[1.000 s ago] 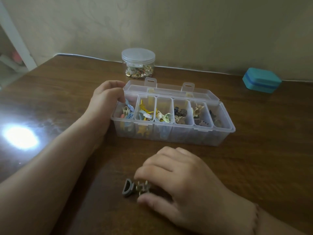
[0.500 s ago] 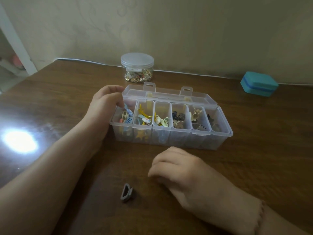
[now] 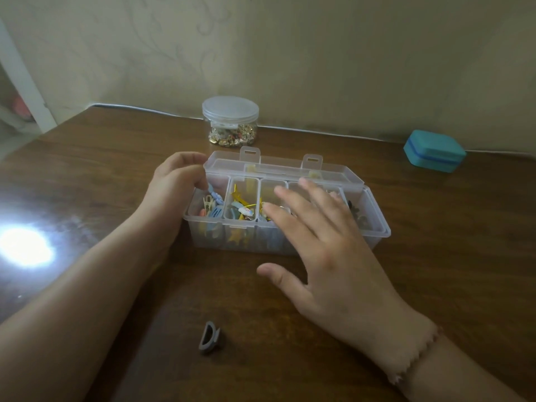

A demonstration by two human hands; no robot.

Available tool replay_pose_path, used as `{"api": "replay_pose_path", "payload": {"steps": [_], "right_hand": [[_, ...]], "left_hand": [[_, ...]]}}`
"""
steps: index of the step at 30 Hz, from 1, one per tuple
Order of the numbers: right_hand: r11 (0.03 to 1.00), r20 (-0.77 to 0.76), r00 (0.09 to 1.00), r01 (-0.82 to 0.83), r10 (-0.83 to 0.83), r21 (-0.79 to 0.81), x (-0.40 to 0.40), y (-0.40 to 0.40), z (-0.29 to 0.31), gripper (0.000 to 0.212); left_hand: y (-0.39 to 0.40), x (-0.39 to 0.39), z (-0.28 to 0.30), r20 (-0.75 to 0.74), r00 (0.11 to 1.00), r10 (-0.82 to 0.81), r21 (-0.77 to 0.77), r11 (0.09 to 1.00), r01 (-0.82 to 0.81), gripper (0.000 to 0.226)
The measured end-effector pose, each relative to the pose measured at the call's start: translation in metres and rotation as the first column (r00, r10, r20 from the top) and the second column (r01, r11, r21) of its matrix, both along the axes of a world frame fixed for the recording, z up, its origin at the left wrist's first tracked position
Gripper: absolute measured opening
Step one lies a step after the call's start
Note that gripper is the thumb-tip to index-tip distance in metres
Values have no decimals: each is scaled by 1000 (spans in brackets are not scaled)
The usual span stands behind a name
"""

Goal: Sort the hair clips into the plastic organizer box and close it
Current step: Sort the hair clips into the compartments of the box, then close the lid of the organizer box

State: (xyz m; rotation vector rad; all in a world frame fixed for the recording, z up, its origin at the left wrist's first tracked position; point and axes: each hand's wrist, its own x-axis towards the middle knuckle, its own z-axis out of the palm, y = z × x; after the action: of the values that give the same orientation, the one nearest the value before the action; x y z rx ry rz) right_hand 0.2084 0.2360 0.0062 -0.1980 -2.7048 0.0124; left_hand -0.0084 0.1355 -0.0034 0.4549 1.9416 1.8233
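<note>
- Organizer box (image 3: 374,224) lies open mid-worktop; we judge left hand (image 3: 171,190) steadies its left end, fingers curled there.
- Right hand (image 3: 324,250) hovers over the middle compartments, fingers apart.
- Grey clip (image 3: 210,338) remains unsorted near the front edge.

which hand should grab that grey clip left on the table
Right. The right hand is open and empty over the organizer box; the left hand pinches a blue clip. The grey clip lies between both.
</note>
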Motion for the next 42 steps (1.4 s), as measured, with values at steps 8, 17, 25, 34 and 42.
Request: {"api": "replay_pose_path", "payload": {"steps": [8, 17, 25, 34, 42], "right_hand": [[816, 214, 792, -575, 572, -51, 4, -48, -30, 35], [843, -188, 850, -519, 492, -140, 7, -9, -5, 25], [984, -239, 965, 67, -106, -166, -13, 39, 4, 25], [370, -183, 873, -4, -452, -929, 16, 93, 12, 89], [468, -404, 866, -239, -293, -851, 25, 94, 20, 59]], "left_hand": [[0, 2, 1, 19, 1000, 21, 5, 1000, -21, 53], [-1, 1, -1, 30, 999, 16, 18, 1000, -16, 58], [-7, 7, 2, -21, 995, -95, 0, 995, 95, 72], [-3, 13, 7, 110, 984, -138, 359, 929, 90, 58], [-12, 7, 14, -122, 956, -267, 337, 895, 293, 46]]}}
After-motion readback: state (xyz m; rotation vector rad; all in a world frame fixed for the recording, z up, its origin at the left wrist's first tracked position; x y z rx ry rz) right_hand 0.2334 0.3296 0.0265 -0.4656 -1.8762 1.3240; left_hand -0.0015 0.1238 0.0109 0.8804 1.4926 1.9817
